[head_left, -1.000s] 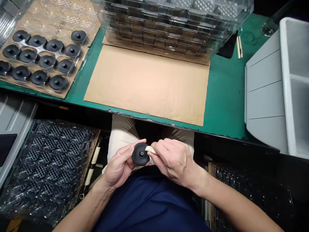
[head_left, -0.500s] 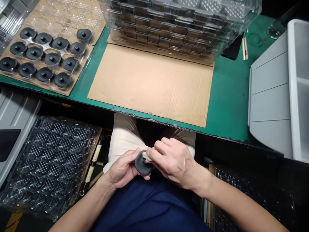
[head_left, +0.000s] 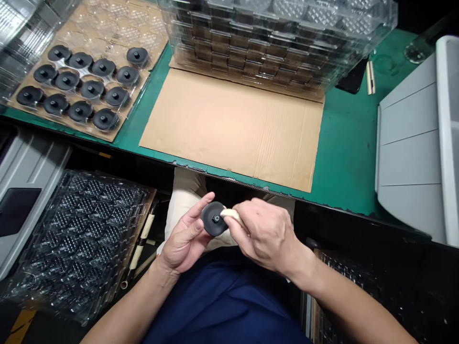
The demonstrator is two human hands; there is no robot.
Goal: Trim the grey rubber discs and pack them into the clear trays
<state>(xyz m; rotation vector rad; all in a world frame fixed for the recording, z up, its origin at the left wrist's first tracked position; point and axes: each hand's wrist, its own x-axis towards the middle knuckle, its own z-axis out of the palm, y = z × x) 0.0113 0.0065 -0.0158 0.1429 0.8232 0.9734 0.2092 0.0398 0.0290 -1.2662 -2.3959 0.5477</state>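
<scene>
My left hand (head_left: pixel 188 236) holds a round black disc (head_left: pixel 211 224) with a short stub at its centre, tilted so its face shows. Gripped in my right hand (head_left: pixel 265 234) is a pale cream-coloured piece (head_left: pixel 232 216), perhaps a cloth or pad; its exact kind is unclear. The tip of that piece lies against the disc's right edge, close to the stub. Both hands are over my lap, in front of the table edge. Several similar black discs (head_left: pixel 92 89) sit in a clear plastic tray (head_left: pixel 124 130) on cardboard at the upper left.
A cardboard sheet (head_left: pixel 229 129) lies on the green table (head_left: pixel 344 157). Behind it stand stacked clear trays (head_left: pixel 251 62). A grey bin (head_left: pixel 409 138) is at the right. More clear trays (head_left: pixel 89 229) lie low at the left, beside a pale taped pole (head_left: pixel 141 243).
The disc has been tilted and raised slightly, so its face and stub show more. My right hand's pale piece has shifted from the stub to the disc's right edge. The view has shifted slightly.
</scene>
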